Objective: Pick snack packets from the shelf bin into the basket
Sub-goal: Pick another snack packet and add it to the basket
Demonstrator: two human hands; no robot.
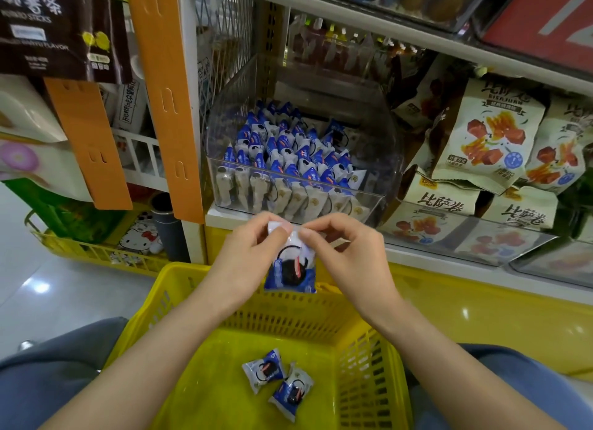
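The left hand (248,253) and right hand (340,253) both pinch the top edge of one blue-and-white packet (290,269), which hangs above the far rim of the yellow basket (369,381). To do this well, draw it back over the middle and release low (no toss). Two packets (277,381) lie inside; the clear shelf bin (298,160) holds dozens, too many to count.

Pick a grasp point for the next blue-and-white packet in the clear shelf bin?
Pinch the upper sealed edge of a front-row packet, coming from above: they stand upright, packed side by side in the clear bin, so only the tops are free. The top looks open.
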